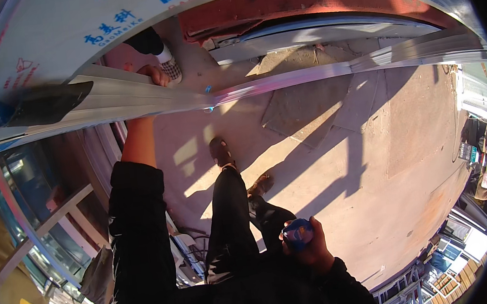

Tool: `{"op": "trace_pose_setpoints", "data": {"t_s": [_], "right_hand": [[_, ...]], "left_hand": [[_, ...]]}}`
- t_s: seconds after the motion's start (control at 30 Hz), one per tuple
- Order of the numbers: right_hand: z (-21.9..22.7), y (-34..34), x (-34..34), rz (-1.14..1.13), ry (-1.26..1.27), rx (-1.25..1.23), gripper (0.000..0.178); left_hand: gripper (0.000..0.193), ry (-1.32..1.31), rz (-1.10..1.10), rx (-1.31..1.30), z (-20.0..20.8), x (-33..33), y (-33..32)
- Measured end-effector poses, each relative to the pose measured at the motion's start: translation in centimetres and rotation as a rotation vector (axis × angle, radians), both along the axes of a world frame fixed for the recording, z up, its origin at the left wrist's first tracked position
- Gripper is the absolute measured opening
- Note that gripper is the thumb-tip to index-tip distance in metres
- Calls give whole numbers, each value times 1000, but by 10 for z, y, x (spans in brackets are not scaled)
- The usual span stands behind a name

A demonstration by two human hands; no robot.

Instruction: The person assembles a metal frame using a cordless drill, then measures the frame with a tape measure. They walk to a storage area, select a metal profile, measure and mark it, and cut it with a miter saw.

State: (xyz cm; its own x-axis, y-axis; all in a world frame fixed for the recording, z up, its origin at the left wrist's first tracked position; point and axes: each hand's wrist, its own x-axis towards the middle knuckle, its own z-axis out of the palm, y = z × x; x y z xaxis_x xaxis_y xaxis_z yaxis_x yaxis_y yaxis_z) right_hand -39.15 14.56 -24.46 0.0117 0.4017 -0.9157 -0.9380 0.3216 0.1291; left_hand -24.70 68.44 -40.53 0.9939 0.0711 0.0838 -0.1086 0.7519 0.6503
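Note:
A large aluminium window or door frame (283,80), partly covered with white and blue protective film, spans the upper view. My left forearm passes beneath its silvery bar. Just beyond that bar, curled fingers show, in line with the forearm; they look like my left hand (155,75) gripping the frame, its palm hidden. Low in front of my body, my right hand (315,249) is wrapped round a dark blue, rounded thing (298,234). Its kind I cannot make out.
Beyond the frame stands another person's checkered shoe (170,68). A red beam (311,7) and a long metal profile (327,37) lie at the back. Glazed frames (48,194) stand on the left. Assorted items (485,165) and stacked frames (450,248) line the right.

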Motion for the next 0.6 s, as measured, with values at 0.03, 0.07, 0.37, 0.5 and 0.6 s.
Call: {"op": "trace_pose_setpoints", "data": {"t_s": [0.03,0.07,0.37,0.5,0.6], "right_hand": [[-11,-5,-7,-5,-19,24,69],[-22,-10,-14,-17,-41,54,69],[-36,-75,-98,-396,91,-50,68],[-48,-87,-136,-553,174,-71,69],[-71,-75,-162,-640,163,-117,69]], "left_hand": [[65,9,19,-42,-15,-1,-2],[67,29,39,-97,-29,-4,-7],[17,701,-279,2028,-47,-109,-150],[37,-280,-561,2518,-71,-56,-165],[57,-396,-1216,2928,-103,-6,-144]]}}
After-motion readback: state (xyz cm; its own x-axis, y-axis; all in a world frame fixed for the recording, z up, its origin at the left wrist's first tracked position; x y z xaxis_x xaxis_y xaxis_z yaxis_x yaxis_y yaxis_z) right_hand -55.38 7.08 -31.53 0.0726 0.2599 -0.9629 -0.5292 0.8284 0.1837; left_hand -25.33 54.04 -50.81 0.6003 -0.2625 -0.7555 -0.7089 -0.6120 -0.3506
